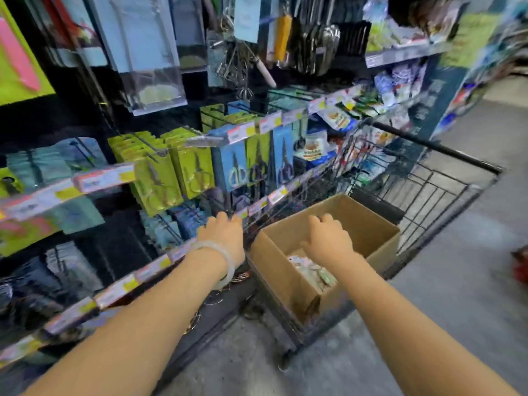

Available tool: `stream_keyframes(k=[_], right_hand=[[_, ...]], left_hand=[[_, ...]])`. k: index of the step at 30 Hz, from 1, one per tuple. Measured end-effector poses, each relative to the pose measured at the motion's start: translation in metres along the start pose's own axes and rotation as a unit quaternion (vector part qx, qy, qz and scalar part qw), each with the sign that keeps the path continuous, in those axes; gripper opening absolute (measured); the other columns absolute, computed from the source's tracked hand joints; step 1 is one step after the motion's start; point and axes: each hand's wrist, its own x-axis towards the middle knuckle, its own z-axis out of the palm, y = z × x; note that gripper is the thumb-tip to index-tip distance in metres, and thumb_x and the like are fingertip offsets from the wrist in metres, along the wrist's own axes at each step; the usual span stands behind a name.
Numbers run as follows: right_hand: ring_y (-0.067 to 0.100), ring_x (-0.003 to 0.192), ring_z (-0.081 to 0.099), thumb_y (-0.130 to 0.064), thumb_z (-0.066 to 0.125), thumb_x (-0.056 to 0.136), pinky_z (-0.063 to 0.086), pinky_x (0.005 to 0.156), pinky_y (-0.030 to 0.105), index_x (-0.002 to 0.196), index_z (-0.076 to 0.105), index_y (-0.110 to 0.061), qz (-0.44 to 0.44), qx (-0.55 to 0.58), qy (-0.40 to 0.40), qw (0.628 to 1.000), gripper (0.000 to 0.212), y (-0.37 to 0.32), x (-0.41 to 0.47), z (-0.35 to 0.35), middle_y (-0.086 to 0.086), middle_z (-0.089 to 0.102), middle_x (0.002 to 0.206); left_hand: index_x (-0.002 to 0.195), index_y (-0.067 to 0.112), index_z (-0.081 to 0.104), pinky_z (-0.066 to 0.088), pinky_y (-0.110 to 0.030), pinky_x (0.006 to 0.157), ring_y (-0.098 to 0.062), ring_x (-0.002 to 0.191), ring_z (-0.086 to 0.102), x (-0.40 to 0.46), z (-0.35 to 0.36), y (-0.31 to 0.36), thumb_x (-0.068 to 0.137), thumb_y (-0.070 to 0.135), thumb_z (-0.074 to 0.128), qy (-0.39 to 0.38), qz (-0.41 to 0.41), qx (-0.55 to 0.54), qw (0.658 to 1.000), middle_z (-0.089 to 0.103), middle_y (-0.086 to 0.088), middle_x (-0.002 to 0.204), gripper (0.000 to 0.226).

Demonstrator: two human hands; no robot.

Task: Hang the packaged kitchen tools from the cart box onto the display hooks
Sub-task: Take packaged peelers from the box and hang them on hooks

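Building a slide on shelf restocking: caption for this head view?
Right hand reaches into the cardboard box in the cart; left hand at the display hooks.

Matt brown corrugated cardboard box (288,270) sits in a black-coated metal wire cart (428,190); at 9 o'clock, glossy clear-plastic blister packs of scissors (194,170) on green and blue card; at 12 o'clock, shiny steel whisks (243,67) hang; a smooth, translucent pale bangle (220,255); floor (457,295) dull grey concrete
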Motion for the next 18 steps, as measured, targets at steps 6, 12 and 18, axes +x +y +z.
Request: stream_keyframes(k=[6, 12, 18], right_hand=[[0.035, 0.120, 0.041, -0.019, 0.052, 0.092, 0.041, 0.095, 0.044, 0.135, 0.036, -0.013, 0.073, 0.017, -0.033, 0.997, 0.046, 0.072, 0.004, 0.014, 0.014, 0.038, 0.131], [0.033, 0.120, 0.042, -0.024, 0.054, 0.092, 0.041, 0.095, 0.043, 0.130, 0.039, -0.014, 0.104, 0.038, -0.052, 0.992, 0.042, 0.106, 0.038, 0.032, 0.012, 0.041, 0.128], [0.031, 0.115, 0.046, -0.027, 0.056, 0.092, 0.044, 0.093, 0.042, 0.126, 0.042, -0.014, 0.149, 0.026, -0.072, 0.986, 0.039, 0.134, 0.095, 0.043, 0.012, 0.044, 0.125]], left_hand=[[0.130, 0.015, 0.036, 0.042, -0.043, 0.089, -0.034, 0.123, 0.039, 0.017, 0.019, 0.053, 0.092, 0.024, 0.055, -0.044, 0.027, 0.021, 0.998, 0.037, -0.013, 0.134, 0.043], [0.136, 0.014, 0.032, 0.040, -0.043, 0.096, -0.033, 0.125, 0.037, 0.065, 0.034, 0.087, 0.092, 0.023, 0.055, -0.068, 0.044, 0.036, 0.996, 0.035, -0.012, 0.136, 0.050], [0.134, 0.012, 0.033, 0.038, -0.043, 0.098, -0.033, 0.127, 0.036, 0.130, 0.045, 0.114, 0.092, 0.025, 0.054, -0.090, 0.079, 0.027, 0.992, 0.036, -0.013, 0.137, 0.049]])
